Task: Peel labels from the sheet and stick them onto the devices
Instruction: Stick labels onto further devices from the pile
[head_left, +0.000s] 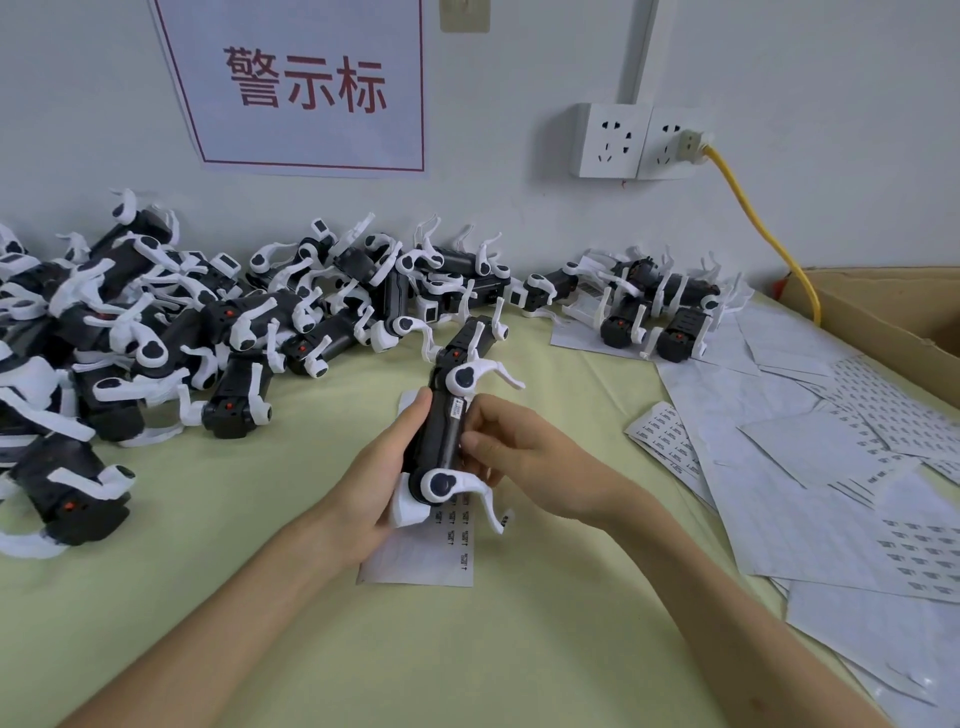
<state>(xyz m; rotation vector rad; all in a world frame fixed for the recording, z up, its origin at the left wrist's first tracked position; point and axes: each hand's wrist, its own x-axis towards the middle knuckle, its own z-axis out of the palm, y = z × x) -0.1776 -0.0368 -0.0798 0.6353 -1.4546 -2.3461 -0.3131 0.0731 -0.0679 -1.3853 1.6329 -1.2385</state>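
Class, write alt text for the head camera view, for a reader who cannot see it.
A left hand and a right hand hold a black-and-white device bearing a small white label above a label sheet on a pale green table. A heap of similar devices lies to the left, loose sheets to the right.

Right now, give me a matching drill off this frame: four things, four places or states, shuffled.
1 held device
2 label sheet
3 yellow cable
4 cardboard box

a plugged into the wall socket
b at the far right of the view
c gripped by the left hand
d flat on the table, under the held device

Pairs: 1-c, 2-d, 3-a, 4-b
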